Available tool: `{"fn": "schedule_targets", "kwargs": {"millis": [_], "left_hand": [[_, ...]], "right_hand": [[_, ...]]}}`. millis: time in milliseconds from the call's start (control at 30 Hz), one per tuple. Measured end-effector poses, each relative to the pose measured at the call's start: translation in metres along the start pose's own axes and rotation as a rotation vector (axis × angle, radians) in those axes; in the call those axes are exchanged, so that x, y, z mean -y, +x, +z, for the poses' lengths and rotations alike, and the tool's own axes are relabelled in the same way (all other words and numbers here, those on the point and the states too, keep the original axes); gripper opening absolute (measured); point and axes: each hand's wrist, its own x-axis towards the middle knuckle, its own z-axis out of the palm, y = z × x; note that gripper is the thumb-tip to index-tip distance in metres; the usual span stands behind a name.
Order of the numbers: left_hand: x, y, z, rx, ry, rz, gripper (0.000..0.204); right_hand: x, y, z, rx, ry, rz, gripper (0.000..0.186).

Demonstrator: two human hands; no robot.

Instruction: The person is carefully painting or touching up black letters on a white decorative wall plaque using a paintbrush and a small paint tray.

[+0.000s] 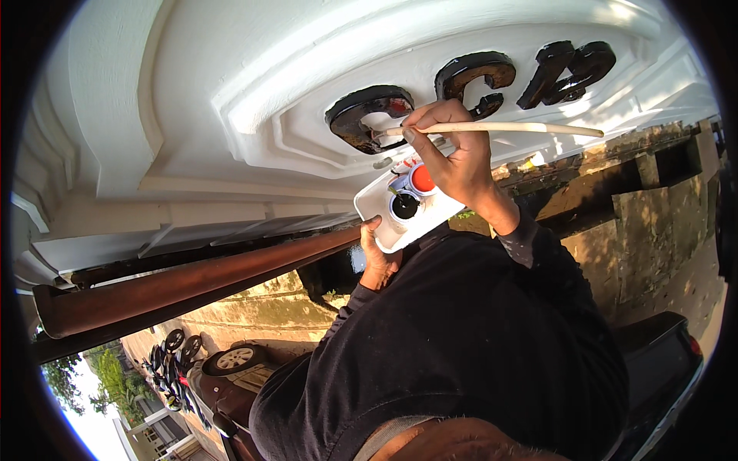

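Note:
My right hand (pixel 466 157) pinches a paintbrush (pixel 530 128) with a long pale wooden handle. The brush's tip end reaches a raised black letter (pixel 350 115) on a white moulded wall; the bristles are hard to make out. Patches of red and brown show on that letter. Below it, my left hand (pixel 375 257) grips the near left edge of a white plastic tray (pixel 370 201). Inside the tray stand two small round pots, one with black paint (pixel 404 205) and one with orange-red paint (pixel 423 178). My right wrist passes over the tray's right side.
More raised black letters (pixel 477 69) run rightward along the white wall (pixel 292 69). A brown pipe-like beam (pixel 207 276) runs along the lower left. Beyond it are a parked car (pixel 234 361) and motorcycles (pixel 169 369). A dark vehicle (pixel 661 353) stands at right, below worn concrete slabs (pixel 661 238).

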Motion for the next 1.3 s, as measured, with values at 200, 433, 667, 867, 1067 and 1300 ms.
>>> {"fn": "schedule_targets", "kwargs": {"millis": [200, 433, 667, 867, 1067, 1300], "left_hand": [[-0.001, 0.000, -0.002, -0.028, -0.005, -0.014, 0.070], [0.001, 0.000, 0.003, -0.028, 0.008, -0.020, 0.070], [0.003, 0.002, -0.001, -0.004, 0.013, -0.007, 0.071], [0.002, 0.001, 0.002, -0.015, 0.030, -0.010, 0.071], [0.003, 0.001, 0.001, -0.040, 0.011, -0.031, 0.072], [0.004, 0.003, 0.000, -0.008, 0.009, -0.017, 0.071]], "right_hand": [[0.024, 0.013, -0.009, -0.080, 0.061, -0.102, 0.015], [0.010, 0.000, -0.009, 0.042, -0.069, 0.077, 0.020], [0.020, 0.010, -0.007, -0.058, 0.010, -0.083, 0.018], [0.010, 0.005, -0.004, -0.045, -0.015, -0.031, 0.017], [0.014, 0.017, -0.008, 0.054, -0.027, -0.148, 0.021], [0.011, 0.002, -0.015, -0.053, 0.030, 0.038, 0.018]]}}
